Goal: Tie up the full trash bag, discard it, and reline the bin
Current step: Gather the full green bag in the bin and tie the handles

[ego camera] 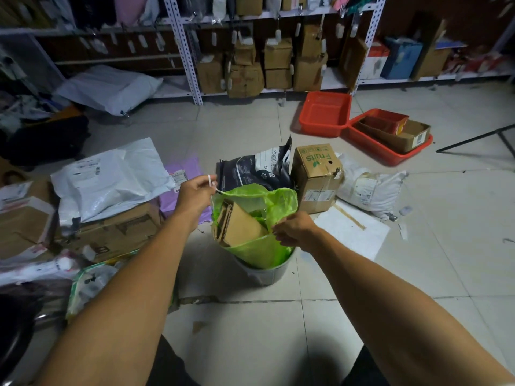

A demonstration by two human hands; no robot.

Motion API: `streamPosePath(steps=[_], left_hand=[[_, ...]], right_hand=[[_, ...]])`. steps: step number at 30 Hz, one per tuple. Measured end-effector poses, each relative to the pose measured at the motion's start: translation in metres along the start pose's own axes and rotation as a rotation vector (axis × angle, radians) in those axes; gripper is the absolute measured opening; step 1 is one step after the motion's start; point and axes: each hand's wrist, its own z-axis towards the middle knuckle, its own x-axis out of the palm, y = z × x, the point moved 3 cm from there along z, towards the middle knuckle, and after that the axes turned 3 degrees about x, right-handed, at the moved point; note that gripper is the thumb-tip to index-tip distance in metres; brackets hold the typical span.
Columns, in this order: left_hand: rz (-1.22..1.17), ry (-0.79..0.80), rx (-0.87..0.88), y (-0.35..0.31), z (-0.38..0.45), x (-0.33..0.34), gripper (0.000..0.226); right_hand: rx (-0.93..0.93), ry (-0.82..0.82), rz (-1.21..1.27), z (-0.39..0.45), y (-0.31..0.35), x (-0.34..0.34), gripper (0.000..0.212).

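Observation:
A translucent green trash bag (pixel 259 249) stuffed with folded cardboard (pixel 239 224) stands in a grey bin (pixel 267 274) on the tiled floor. My left hand (pixel 195 195) is shut on the bag's white drawstring (pixel 214 188), pulled up and to the left of the bag's rim. On the bag's right side, my right hand (pixel 292 228) pinches the green rim. The bag's mouth is still wide, with the cardboard showing inside.
A dark pet-food bag (pixel 259 168) and a "Fruits" carton (pixel 317 176) stand just behind the bin. Parcels and boxes (pixel 106 196) crowd the left. Red trays (pixel 326 112) lie at the back right, shelving (pixel 250 51) along the wall. A white sack (pixel 370 188) lies on the right.

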Motion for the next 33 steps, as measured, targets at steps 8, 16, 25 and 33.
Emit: streamPosePath(steps=[8,16,25,33], left_hand=[[0.053,0.018,0.034,-0.022,0.001,-0.002,0.031],[0.038,0.025,0.041,-0.035,-0.002,-0.006,0.038],[-0.027,0.098,0.074,-0.044,-0.007,0.009,0.04],[-0.069,0.081,0.114,-0.041,-0.004,0.01,0.045]], right_hand=[[-0.14,-0.035,0.024,-0.023,0.056,-0.018,0.015],[-0.322,-0.102,0.271,-0.042,0.105,-0.035,0.028],[-0.641,-0.172,0.052,-0.059,0.141,-0.031,0.023],[-0.669,-0.265,0.129,-0.048,0.138,-0.037,0.021]])
